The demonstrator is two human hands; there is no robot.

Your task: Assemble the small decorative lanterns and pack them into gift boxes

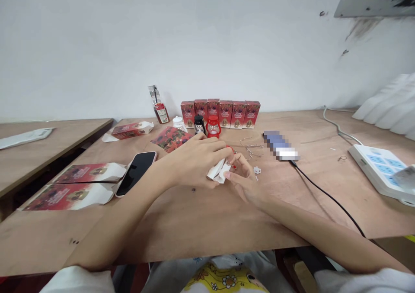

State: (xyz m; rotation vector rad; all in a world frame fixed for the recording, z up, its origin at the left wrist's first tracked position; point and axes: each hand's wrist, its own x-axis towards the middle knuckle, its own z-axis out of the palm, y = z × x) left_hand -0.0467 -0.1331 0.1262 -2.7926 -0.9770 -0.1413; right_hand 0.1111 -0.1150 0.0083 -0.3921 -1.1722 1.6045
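Two bare hands are working over the brown wooden table [201, 228], with a small white-flapped card carton [219, 172] between them at the middle of the clock, twelve pointing to the wall. The left hand [201, 161] is gripping the carton from its nine o'clock side, fingers bent over the top. The right hand [244, 178] is meeting it from three o'clock, half curled, its thumb resting against a flap; whether its fingers are pinching the card I cannot tell.

At nine o'clock, a pale-rimmed phone with a black screen [136, 173] is lying beside two flattened red-and-white printed cartons [69, 196]. Close by at three o'clock, a small white plastic piece [257, 170] is resting; a white power strip with blue sockets [378, 169] is sitting much farther out. Thin silvery chains [254, 151] are lying at two o'clock, before a second phone [279, 145] with a blurred-out screen.

Toward ten, a red printed carton with open white ends [131, 130] is lying sideways. Near twelve, a black lantern [199, 123] and a red lantern [213, 126] are standing side by side. Behind them, six upright red printed boxes [226, 114] are lining the white wall [207, 42].
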